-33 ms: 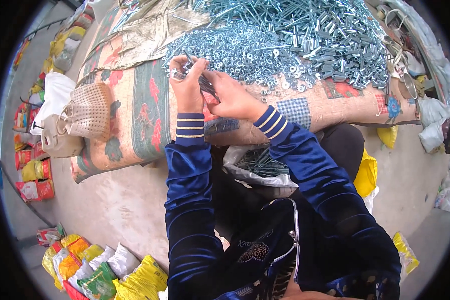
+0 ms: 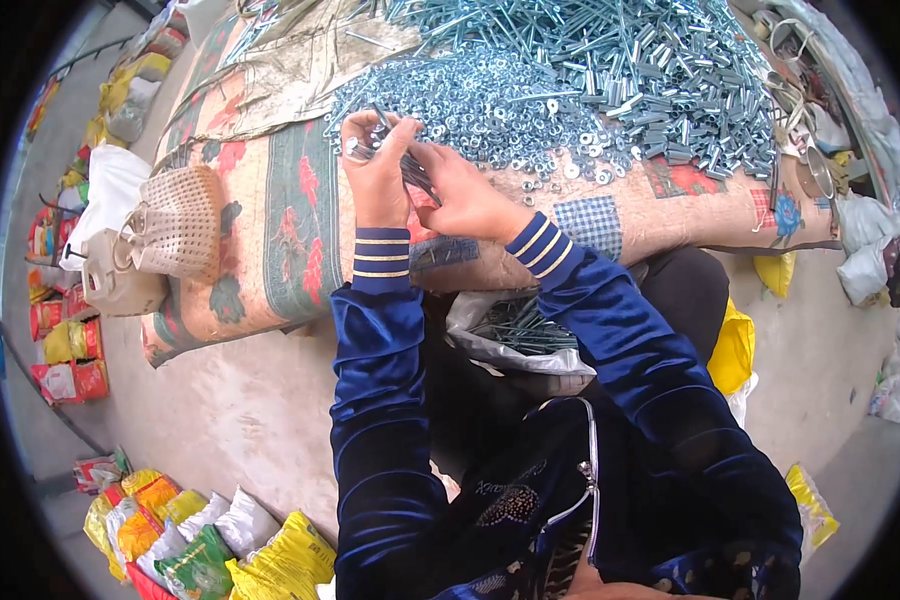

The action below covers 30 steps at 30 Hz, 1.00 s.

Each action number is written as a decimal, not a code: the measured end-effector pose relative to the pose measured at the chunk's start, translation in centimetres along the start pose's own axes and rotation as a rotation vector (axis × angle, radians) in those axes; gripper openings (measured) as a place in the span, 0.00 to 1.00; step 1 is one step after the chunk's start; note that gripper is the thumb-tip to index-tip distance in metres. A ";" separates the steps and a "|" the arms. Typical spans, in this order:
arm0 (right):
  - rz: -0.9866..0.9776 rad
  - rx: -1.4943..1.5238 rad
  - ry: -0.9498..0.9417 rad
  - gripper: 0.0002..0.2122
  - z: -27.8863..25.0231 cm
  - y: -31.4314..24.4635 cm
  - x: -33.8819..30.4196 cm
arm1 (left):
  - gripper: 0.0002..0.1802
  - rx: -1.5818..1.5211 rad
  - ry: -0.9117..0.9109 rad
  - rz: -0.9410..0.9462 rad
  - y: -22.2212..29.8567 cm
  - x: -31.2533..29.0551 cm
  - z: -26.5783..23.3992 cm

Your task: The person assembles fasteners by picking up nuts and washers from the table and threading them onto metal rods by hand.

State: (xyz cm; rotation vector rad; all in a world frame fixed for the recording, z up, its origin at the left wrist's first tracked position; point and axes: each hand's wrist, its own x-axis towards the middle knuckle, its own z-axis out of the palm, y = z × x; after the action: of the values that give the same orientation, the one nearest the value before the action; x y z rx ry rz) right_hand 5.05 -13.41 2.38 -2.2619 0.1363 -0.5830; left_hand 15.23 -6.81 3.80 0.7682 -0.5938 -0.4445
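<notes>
My left hand (image 2: 378, 190) is closed around a small bunch of long, thin metal bolts (image 2: 416, 174), with shiny ends showing between its fingers. Close against it, my right hand (image 2: 472, 197) grips the same bunch from the right side, its thumb and fingers pressed together. Both hands are held over the near edge of a patched, padded table cover (image 2: 370, 262). Just beyond them spreads a heap of small nuts and washers (image 2: 460, 105). Farther right lies a pile of metal sleeves (image 2: 660, 90), with long rods (image 2: 530, 25) behind.
Below the table edge, an open plastic sack (image 2: 490, 352) holds more long bolts. A perforated basket (image 2: 178, 225) and a plastic jug (image 2: 120, 280) hang at the left edge. Colourful filled bags (image 2: 280, 560) stand on the floor at lower left. A crumpled cloth (image 2: 300, 75) lies at the back left.
</notes>
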 end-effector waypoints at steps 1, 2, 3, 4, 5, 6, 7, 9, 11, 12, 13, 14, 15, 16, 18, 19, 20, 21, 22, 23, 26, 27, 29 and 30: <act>-0.025 0.018 0.093 0.33 0.3 0.3 -0.3 | 0.23 0.024 -0.014 -0.010 -0.1 -0.1 0.3; -0.053 0.042 0.180 0.31 0.7 0.0 -0.5 | 0.23 0.022 -0.009 -0.009 0.0 -0.3 0.6; -0.002 0.049 0.235 0.27 0.9 -0.5 -0.6 | 0.25 0.054 -0.014 -0.036 0.2 -0.5 1.1; -0.001 0.047 0.231 0.27 1.1 -0.2 -0.7 | 0.27 0.085 -0.021 -0.063 0.3 -0.7 1.4; 0.027 -0.050 0.264 0.26 1.4 0.1 -0.6 | 0.30 0.093 -0.070 -0.084 0.2 -0.8 1.4; 0.055 -0.148 0.298 0.24 1.5 0.4 -0.6 | 0.30 0.092 -0.071 -0.083 -0.1 -0.9 1.3; 0.044 -0.260 0.349 0.22 1.6 0.6 -0.8 | 0.27 0.165 -0.093 -0.116 -0.5 -1.1 1.0; 0.032 -0.363 0.331 0.22 1.7 0.9 -1.2 | 0.15 0.354 -0.113 -0.192 -1.1 -1.5 0.3; -0.003 -0.470 0.317 0.17 1.2 0.6 -1.6 | 0.10 0.307 -0.090 -0.211 -1.2 -1.8 -0.2; 0.003 -0.481 0.318 0.17 0.5 0.7 -1.7 | 0.08 0.268 -0.063 -0.226 -1.2 -1.8 -0.2; -0.061 -0.456 0.326 0.16 -0.5 1.1 -1.9 | 0.08 0.221 -0.049 -0.218 -1.3 -1.8 -0.2; -0.134 -0.427 0.336 0.14 -1.6 1.3 -1.8 | 0.09 0.253 -0.010 -0.185 -1.6 -1.5 -1.1; -0.135 -0.307 0.469 0.12 -2.8 2.0 -1.5 | 0.09 0.254 0.010 -0.194 -1.3 -1.8 -0.8; -0.005 -0.171 0.528 0.11 -4.7 2.9 -1.6 | 0.09 0.255 0.031 -0.202 -1.0 -2.1 -0.5; 0.184 -0.339 0.608 0.08 -8.0 4.4 -1.1 | 0.09 0.271 0.025 -0.218 -1.5 -2.5 -0.1; 0.231 -0.468 0.626 0.08 -9.3 5.5 -0.6 | 0.09 0.293 0.010 -0.238 -1.9 -2.6 0.0; 0.229 -0.475 0.628 0.08 -9.9 6.3 -0.3 | 0.09 0.287 0.007 -0.236 -2.3 -2.5 -0.3; 0.146 -0.578 0.523 0.08 -10.3 7.0 0.1 | 0.09 0.263 0.003 -0.194 -2.7 -2.3 -0.7; 0.062 -0.679 0.416 0.08 -10.4 7.7 0.3 | 0.09 0.239 -0.001 -0.152 -3.1 -2.0 -1.1; 0.006 -0.752 0.315 0.05 -10.5 7.9 0.5 | 0.09 0.211 0.062 -0.136 -3.1 -1.6 -0.8; -0.140 -0.870 0.279 0.03 -10.9 8.0 0.9 | 0.10 -0.076 0.211 -0.241 -2.1 -1.0 -0.8; -0.221 -0.857 0.332 0.03 -11.0 7.8 1.2 | 0.12 -0.201 0.228 -0.328 -1.9 -1.0 -1.3; -0.204 -0.764 0.454 0.05 -11.6 6.5 1.0 | 0.12 -0.357 0.213 -0.456 -2.0 -1.6 -1.4; -0.237 -0.698 0.547 0.05 -11.7 5.2 1.0 | 0.14 -0.513 0.183 -0.592 -2.2 -2.0 -1.4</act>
State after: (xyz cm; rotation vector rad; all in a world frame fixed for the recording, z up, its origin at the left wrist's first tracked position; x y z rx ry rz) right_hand 1.15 -25.12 5.92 -2.7323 0.3961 -1.4589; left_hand 14.30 -6.34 0.71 0.4694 -0.0531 -1.0139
